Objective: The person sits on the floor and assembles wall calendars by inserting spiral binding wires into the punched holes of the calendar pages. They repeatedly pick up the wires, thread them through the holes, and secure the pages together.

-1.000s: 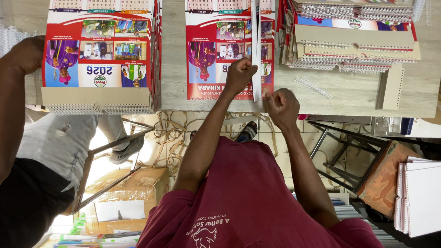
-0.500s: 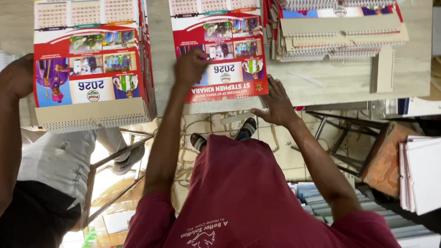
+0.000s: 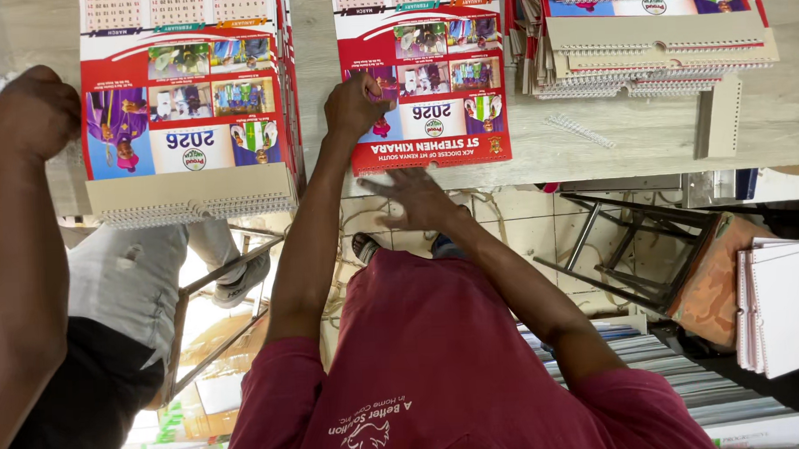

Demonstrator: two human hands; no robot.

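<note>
Red calendar [image 3: 430, 91] lies under left hand [image 3: 353, 102], beyond right hand [image 3: 412, 197].

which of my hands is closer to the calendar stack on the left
Left: left hand sits on the middle calendar beside that stack; right hand hovers lower, at the table edge.

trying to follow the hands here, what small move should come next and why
Probably bring the right hand onto the near edge of the red calendar: it hovers open just off it, while the curled left hand pins the sheet.
</note>
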